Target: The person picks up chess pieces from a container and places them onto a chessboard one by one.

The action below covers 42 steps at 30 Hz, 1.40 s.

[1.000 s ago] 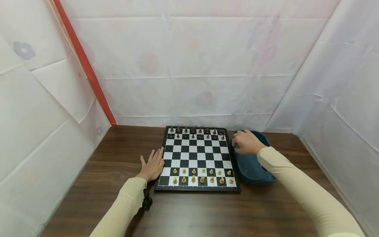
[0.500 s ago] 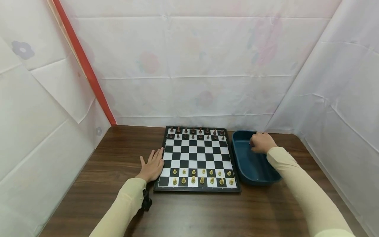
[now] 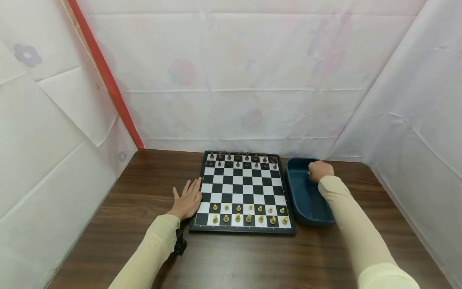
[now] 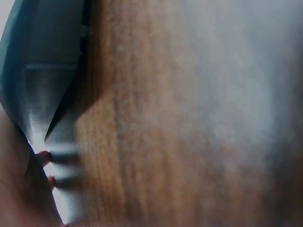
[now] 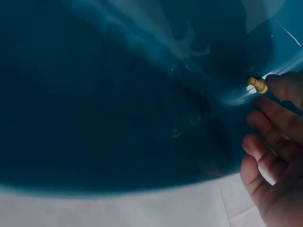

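Note:
A black-framed chessboard (image 3: 242, 188) lies on the table, with dark pieces (image 3: 238, 157) along its far side and yellow pieces (image 3: 238, 217) along its near side. My left hand (image 3: 187, 200) rests with its fingers straight against the board's left edge. Over the far right part of a blue tray (image 3: 306, 200), my right hand (image 3: 320, 171) pinches a small yellow chess piece (image 5: 258, 85) between thumb and forefinger. The right wrist view has the piece's knobbed end sticking out, while the fingers cover the rest. Mostly blurred table fills the left wrist view.
The tray stands close to the board's right edge on the brown wooden table (image 3: 144, 249). White sheets (image 3: 231, 72) hang behind the table and along both sides. A red strip (image 3: 108, 76) runs down the left corner. A black band (image 3: 179, 242) is on the left wrist.
My right hand has moved right from the tray's left rim to its far right part. A yellow chess piece now shows at its fingertips. My left hand has stayed at the board's edge.

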Tool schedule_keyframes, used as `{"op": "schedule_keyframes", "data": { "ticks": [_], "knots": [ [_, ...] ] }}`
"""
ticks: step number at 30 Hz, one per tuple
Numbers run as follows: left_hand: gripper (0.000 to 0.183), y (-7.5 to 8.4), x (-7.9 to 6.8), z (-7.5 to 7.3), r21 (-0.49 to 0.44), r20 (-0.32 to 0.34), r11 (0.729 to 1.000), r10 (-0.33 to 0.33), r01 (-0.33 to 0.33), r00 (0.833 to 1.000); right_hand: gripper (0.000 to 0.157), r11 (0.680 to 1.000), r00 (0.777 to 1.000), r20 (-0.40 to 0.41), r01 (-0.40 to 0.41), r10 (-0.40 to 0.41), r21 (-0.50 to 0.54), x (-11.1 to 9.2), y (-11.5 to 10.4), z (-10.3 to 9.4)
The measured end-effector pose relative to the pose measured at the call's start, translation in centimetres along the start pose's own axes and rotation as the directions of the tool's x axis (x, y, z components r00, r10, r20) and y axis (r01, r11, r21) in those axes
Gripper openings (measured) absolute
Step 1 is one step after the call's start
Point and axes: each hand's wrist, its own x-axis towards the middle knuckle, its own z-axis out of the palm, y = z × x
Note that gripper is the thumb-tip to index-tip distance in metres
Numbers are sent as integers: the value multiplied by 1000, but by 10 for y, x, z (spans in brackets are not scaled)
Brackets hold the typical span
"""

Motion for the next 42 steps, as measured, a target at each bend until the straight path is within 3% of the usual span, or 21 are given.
{"op": "schedule_keyframes", "data": {
  "ticks": [2,7,19,33,42],
  "knots": [
    [56,0,0,0,0,10,1000,-1,1,1000,9,999,999,22,-35,35,16,1,0,2],
    [57,2,0,-1,5,12,1000,2,-2,1000,14,993,992,72,-107,103,47,7,5,11],
    [56,3,0,-1,-2,7,1000,-2,2,1000,18,978,985,39,-170,167,122,18,10,27],
    [56,0,4,0,11,1,1000,1,-1,1000,17,979,990,-6,-141,144,149,14,14,19],
    [56,1,1,0,9,14,1000,0,0,1000,15,989,998,-50,-14,22,149,6,15,4]
  ]
}}
